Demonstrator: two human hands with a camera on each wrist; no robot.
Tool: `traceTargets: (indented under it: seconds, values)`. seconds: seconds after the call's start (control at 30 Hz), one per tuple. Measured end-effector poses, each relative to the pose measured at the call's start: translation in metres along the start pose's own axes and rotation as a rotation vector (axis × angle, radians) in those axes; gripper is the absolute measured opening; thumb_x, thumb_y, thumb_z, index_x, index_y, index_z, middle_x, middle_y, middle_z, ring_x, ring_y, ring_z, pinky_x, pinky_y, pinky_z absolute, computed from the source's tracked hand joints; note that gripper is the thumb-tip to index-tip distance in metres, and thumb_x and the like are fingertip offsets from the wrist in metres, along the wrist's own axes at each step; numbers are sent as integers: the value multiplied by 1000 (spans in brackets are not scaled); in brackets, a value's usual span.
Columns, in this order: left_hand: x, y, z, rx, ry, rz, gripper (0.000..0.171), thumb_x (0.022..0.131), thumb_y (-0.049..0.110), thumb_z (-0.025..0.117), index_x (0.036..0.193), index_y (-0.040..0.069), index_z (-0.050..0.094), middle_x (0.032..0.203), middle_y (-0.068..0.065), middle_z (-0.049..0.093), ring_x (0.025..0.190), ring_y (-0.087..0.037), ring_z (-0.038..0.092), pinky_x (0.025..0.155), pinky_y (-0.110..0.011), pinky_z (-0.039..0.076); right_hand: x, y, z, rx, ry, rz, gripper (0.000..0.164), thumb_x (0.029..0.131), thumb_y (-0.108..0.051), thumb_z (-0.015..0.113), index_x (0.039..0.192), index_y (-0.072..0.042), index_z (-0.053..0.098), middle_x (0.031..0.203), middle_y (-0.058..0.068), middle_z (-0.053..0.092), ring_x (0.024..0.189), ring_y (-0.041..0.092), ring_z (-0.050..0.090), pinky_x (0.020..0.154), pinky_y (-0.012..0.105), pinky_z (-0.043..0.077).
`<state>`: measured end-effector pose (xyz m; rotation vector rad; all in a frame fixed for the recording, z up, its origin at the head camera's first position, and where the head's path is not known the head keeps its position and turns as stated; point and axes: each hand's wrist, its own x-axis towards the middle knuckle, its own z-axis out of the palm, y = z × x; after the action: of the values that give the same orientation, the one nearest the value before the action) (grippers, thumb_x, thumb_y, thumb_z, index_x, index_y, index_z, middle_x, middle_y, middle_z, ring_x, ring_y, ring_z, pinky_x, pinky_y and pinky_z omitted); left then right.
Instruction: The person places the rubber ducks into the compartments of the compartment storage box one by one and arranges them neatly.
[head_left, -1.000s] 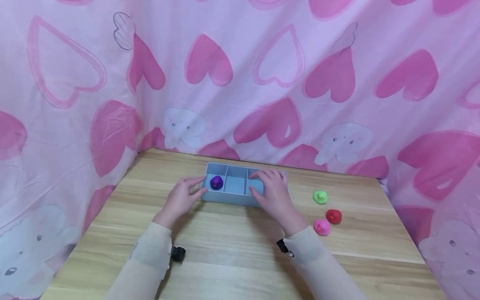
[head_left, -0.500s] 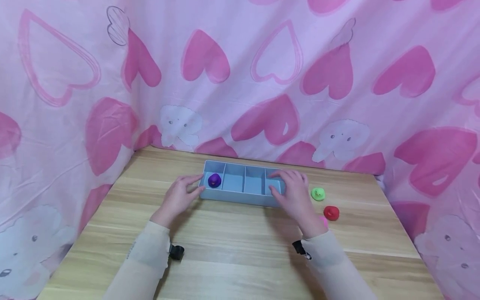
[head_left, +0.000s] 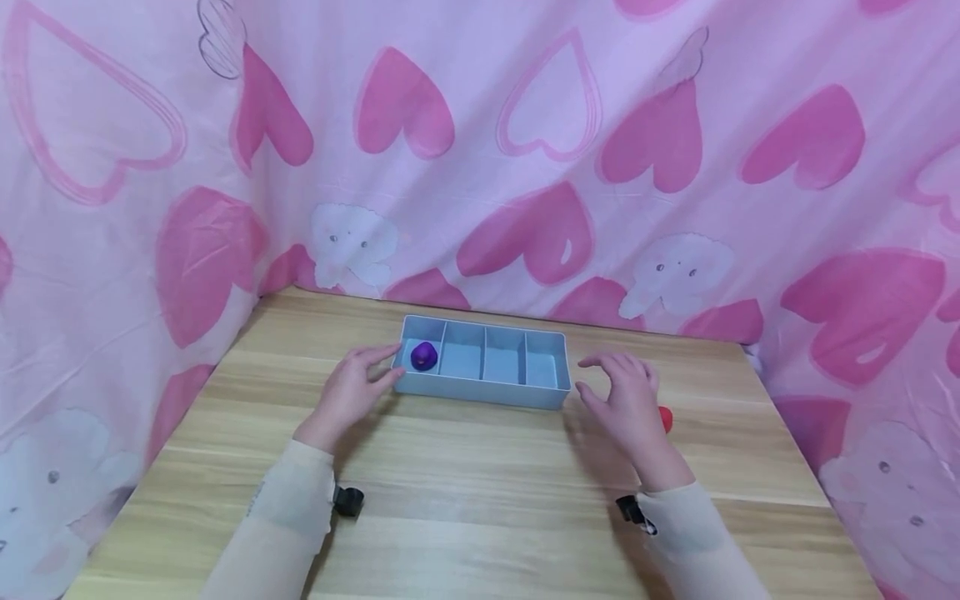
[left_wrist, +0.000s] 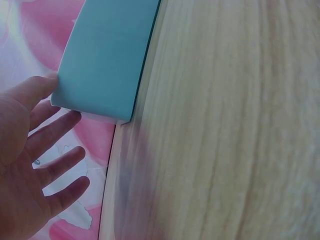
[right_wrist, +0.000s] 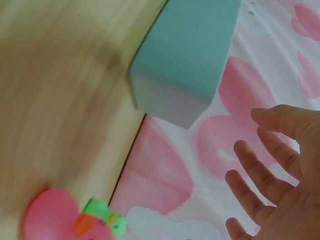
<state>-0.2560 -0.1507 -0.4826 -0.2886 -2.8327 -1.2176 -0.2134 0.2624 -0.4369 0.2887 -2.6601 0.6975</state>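
A blue-grey divided storage box (head_left: 480,390) stands lengthwise on the wooden table. Its leftmost compartment holds a purple rubber duck (head_left: 423,356). At the box's left end is my left hand (head_left: 351,387), its thumb and fingertips right at the end wall and rim; in the left wrist view the remaining fingers are spread and fairly straight. My right hand (head_left: 622,404) hovers just past the right end, fingers loosely bent, with a gap to the box and nothing in its grasp. A red duck (head_left: 666,419) shows partly behind that hand.
Low in the right wrist view are a pink duck (right_wrist: 50,215) and a green duck (right_wrist: 107,212), both hidden behind the right hand in the head view. A pink heart-patterned curtain (head_left: 525,208) hangs along the table's back and sides.
My right hand has moved right, from over the box's right compartments to beyond its right end, and now covers the green and pink ducks. The left hand stays at the left end.
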Motion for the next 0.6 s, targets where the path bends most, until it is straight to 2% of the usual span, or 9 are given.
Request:
traceTargets:
  seconds: [0.17, 0.6]
  values:
    - [1, 2, -1, 4, 9, 6, 50, 100, 32, 70, 146, 16, 60, 149, -16, 59, 141, -41, 49, 117, -63, 40, -8, 11, -2, -4, 12, 10, 31, 87, -12, 81, 115, -12, 70, 124, 14, 71, 126, 40, 53, 113, 68, 22]
    - [0, 4, -1, 10, 1, -9, 50, 100, 32, 70, 147, 17, 59, 148, -17, 59, 141, -40, 49, 117, -63, 40, -39, 40, -13, -63, -32, 141, 31, 86, -13, 82, 115, -13, 70, 127, 19, 70, 129, 45, 51, 111, 70, 21]
